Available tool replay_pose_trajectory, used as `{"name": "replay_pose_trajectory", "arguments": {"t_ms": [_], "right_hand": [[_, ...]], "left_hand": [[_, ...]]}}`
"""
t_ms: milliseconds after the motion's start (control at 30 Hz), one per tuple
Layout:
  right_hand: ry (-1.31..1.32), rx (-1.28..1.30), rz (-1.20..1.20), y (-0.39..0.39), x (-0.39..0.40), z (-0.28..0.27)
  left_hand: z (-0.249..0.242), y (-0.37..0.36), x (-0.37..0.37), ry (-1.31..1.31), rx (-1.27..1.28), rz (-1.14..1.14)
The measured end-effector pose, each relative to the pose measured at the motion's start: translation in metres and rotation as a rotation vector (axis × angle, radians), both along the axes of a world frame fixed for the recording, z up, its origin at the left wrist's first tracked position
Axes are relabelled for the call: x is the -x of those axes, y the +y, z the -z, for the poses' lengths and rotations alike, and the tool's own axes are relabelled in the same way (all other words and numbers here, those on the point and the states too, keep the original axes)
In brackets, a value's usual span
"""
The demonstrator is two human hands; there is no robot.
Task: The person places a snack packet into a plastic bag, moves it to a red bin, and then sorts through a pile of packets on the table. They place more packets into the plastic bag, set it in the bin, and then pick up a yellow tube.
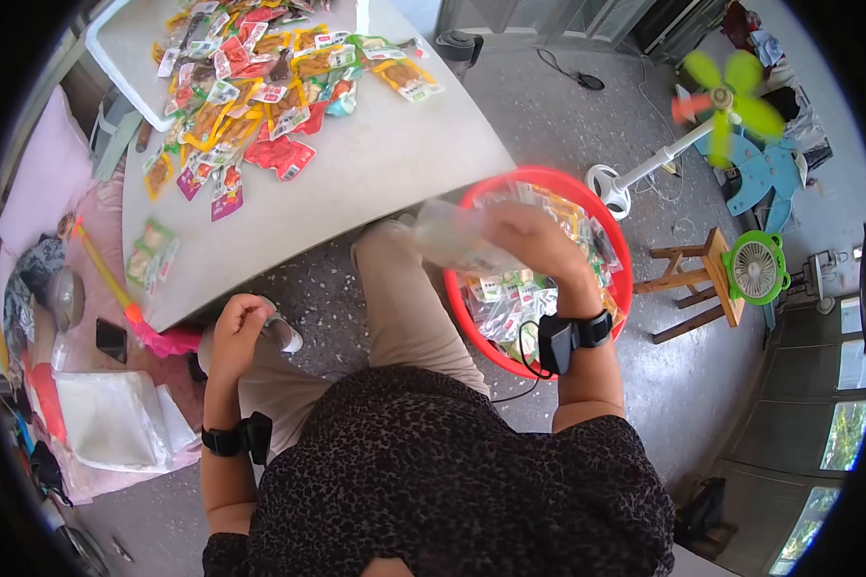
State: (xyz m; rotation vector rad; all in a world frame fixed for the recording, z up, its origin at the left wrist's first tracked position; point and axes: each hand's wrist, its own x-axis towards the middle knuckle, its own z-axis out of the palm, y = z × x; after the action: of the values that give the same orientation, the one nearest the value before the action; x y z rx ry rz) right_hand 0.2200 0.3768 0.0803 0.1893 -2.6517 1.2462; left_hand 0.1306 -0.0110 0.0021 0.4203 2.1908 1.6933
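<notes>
My right hand [537,242] is over the red tub [628,252], shut on a clear plastic bag [452,238] that is smeared by motion. What the bag contains is too blurred to tell. Below the hand, the tub holds many small packets [515,308] in clear and printed wrapping. My left hand [236,332] is beside the table's near edge, fingers curled in, with nothing visible in it. Closest to it on the white table [356,159] lies a green and clear snack packet [151,255]. A heap of colourful snack packets [250,96] covers the table's far part.
A white foam tray [130,72] lies under the heap's left side. At left, a pink-covered surface holds a phone [111,340] and a white foam box [111,418]. On the right stand a wooden stool [712,279], a green round fan [755,267] and a standing fan [722,99].
</notes>
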Motion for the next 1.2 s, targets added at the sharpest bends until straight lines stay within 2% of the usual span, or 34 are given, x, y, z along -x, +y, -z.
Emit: {"name": "replay_pose_trajectory", "arguments": {"t_ms": [67,133,233,367,433,533,600,667,733,800,900,1000,1033,1100,1133,1167,1200], "right_hand": [[-0.229,0.139,0.126,0.038,-0.014,0.010],[-0.308,0.173,0.297,0.071,-0.028,0.030],[-0.347,0.134,0.476,0.138,-0.052,0.090],[-0.308,-0.253,0.738,0.209,-0.086,0.153],[-0.278,-0.445,0.807,0.218,-0.093,0.164],[-0.366,-0.572,0.852,0.200,-0.084,0.192],[-0.483,-0.647,0.765,0.176,-0.075,0.226],[-0.481,-0.649,0.388,0.151,-0.059,0.266],[-0.485,-0.488,0.358,0.108,-0.036,0.284],[-0.386,-0.397,0.325,0.065,-0.011,0.262],[-0.196,-0.119,0.328,0.011,0.026,0.225],[-0.038,0.073,0.216,-0.049,0.055,0.164],[0.075,0.038,0.197,-0.068,0.062,0.156],[0.268,-0.034,0.104,-0.096,0.074,0.152],[0.345,-0.077,0.031,-0.106,0.079,0.152],[0.317,-0.167,-0.015,-0.114,0.080,0.153],[0.295,-0.259,-0.061,-0.121,0.080,0.155]], "left_hand": [[0.018,-0.007,0.004,-0.040,0.057,-0.013],[0.039,-0.015,0.007,-0.087,0.056,-0.029],[0.068,-0.031,0.014,-0.153,0.127,-0.041],[0.086,-0.043,0.014,-0.206,0.144,-0.116],[0.087,-0.046,0.012,-0.214,0.182,-0.124],[0.092,-0.051,0.011,-0.219,0.172,-0.136],[0.097,-0.053,0.010,-0.220,0.150,-0.137],[0.098,-0.056,0.011,-0.213,0.132,-0.136],[0.095,-0.056,0.009,-0.224,0.112,-0.167],[0.091,-0.056,0.006,-0.238,0.087,-0.180],[0.079,-0.056,0.000,-0.237,0.070,-0.186],[0.086,-0.062,-0.003,-0.184,0.090,-0.197],[0.092,-0.066,-0.004,-0.161,0.071,-0.194],[0.087,-0.066,-0.006,0.000,0.190,-0.196],[0.081,-0.075,-0.011,-0.040,0.153,-0.254],[0.076,-0.083,-0.017,-0.081,0.111,-0.305],[0.071,-0.083,-0.019,-0.017,0.115,-0.333]]}}
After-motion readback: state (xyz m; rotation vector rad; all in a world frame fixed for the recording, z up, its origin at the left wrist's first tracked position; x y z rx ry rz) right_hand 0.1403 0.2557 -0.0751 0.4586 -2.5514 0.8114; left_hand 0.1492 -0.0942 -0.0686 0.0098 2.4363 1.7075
